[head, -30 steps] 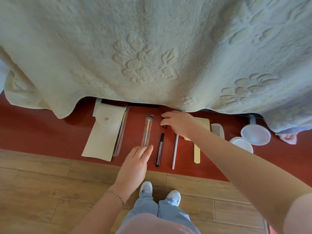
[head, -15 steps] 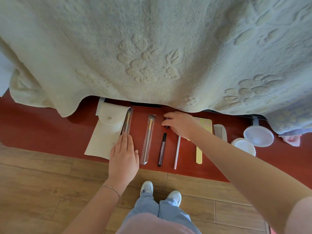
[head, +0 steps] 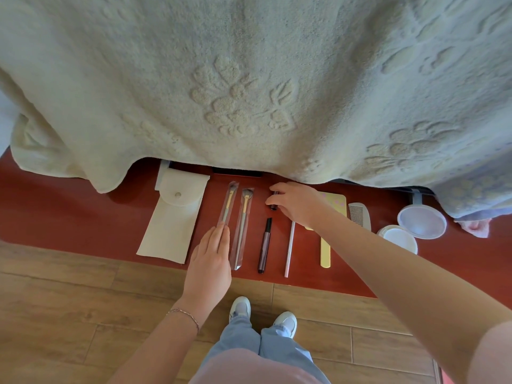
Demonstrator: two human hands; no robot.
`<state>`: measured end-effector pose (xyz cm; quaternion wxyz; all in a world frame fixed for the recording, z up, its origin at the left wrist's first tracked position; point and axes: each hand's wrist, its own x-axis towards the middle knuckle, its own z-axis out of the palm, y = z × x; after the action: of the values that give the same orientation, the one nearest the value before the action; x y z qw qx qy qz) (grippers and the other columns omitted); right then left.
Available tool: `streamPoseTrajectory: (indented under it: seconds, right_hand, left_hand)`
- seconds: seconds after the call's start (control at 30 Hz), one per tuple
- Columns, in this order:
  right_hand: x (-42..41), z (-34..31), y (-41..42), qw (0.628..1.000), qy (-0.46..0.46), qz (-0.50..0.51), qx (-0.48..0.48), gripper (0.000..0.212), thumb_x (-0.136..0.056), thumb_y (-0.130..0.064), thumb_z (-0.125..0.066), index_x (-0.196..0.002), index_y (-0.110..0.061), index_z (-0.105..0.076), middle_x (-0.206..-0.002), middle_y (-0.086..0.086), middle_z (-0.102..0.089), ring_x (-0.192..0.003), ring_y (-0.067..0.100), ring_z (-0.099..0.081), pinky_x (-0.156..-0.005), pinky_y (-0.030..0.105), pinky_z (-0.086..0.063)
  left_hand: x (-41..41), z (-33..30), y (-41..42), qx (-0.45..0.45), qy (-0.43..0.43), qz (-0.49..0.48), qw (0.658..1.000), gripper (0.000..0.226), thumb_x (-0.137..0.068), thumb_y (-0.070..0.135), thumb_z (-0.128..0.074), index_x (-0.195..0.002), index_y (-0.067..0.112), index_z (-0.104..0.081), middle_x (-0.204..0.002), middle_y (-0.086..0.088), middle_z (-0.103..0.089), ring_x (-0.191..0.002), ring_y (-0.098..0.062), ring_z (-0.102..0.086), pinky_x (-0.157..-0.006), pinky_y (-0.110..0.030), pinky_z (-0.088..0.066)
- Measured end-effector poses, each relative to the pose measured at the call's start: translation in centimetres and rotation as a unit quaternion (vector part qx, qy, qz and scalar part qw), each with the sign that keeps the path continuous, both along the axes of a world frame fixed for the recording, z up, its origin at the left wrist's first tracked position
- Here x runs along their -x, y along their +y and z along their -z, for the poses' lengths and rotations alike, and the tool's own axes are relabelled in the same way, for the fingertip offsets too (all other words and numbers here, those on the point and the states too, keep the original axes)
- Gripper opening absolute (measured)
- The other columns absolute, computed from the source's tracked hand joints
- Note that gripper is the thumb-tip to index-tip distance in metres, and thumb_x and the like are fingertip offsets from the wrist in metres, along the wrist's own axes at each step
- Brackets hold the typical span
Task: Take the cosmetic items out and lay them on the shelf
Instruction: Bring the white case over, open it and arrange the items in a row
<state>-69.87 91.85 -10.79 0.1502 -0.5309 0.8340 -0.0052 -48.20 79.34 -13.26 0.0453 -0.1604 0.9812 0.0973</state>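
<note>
Glossy red-brown shelf (head: 69,214) runs across the view above pale wood-plank flooring, and a thick cream blanket (head: 249,79) with embossed flowers hangs over its back edge, hiding whatever lies behind. Laid in a row are a flat cream pouch (head: 173,217) with a snap button, two slim brushes in clear sleeves (head: 227,203) (head: 243,225), a dark pen-shaped liner (head: 264,245), a thin white stick (head: 289,248), a yellow handled mirror (head: 325,250) partly under the right arm, a grey comb (head: 360,216) and two round white lids (head: 400,238). The left hand (head: 210,261) rests flat, fingers straight, covering the lower end of the leftmost brush. The right hand (head: 297,205) has its grip pinched around a small dark tube (head: 273,200), mostly hidden by the fingers.
</note>
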Motion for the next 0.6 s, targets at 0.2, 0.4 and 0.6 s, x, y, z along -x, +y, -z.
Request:
streamPoseTrajectory:
  seconds: [0.2, 0.4, 0.6]
  right_hand:
    - [0.12, 0.09, 0.08, 1.0, -0.003, -0.002, 0.0, 0.04, -0.093, -0.006, -0.043, -0.125, -0.027, -0.055, -0.143, 0.004, -0.042, -0.12, 0.028, -0.046, -0.092, 0.043, -0.046]
    - [-0.02, 0.01, -0.04, 1.0, -0.004, -0.003, 0.006, 0.041, -0.093, -0.004, -0.043, -0.125, -0.025, -0.056, -0.143, 0.005, -0.043, -0.12, 0.028, -0.046, -0.092, 0.041, -0.046]
    - [-0.16, 0.02, -0.34, 1.0, -0.003, 0.001, 0.007, 0.039, -0.093, -0.004, -0.043, -0.123, -0.024, -0.057, -0.143, 0.005, -0.042, -0.121, 0.027, -0.046, -0.093, 0.04, -0.045]
  left_hand:
    - [-0.02, -0.3, 0.34, 0.002, 0.007, -0.004, 1.0, 0.067, -0.066, 0.011, -0.078, -0.127, 0.0, -0.052, -0.13, -0.019, -0.054, -0.116, -0.033, -0.055, -0.089, -0.042, -0.051]
    - [-0.04, 0.02, 0.35, 0.008, 0.002, -0.008, 1.0, 0.06, -0.065, 0.011, -0.078, -0.121, 0.0, -0.058, -0.127, -0.018, -0.057, -0.109, -0.031, -0.059, -0.085, -0.038, -0.053]
    - [0.12, 0.06, 0.19, 0.014, -0.001, -0.009, 1.0, 0.059, -0.064, 0.011, -0.079, -0.119, 0.0, -0.06, -0.127, -0.019, -0.057, -0.106, -0.032, -0.06, -0.081, -0.037, -0.054]
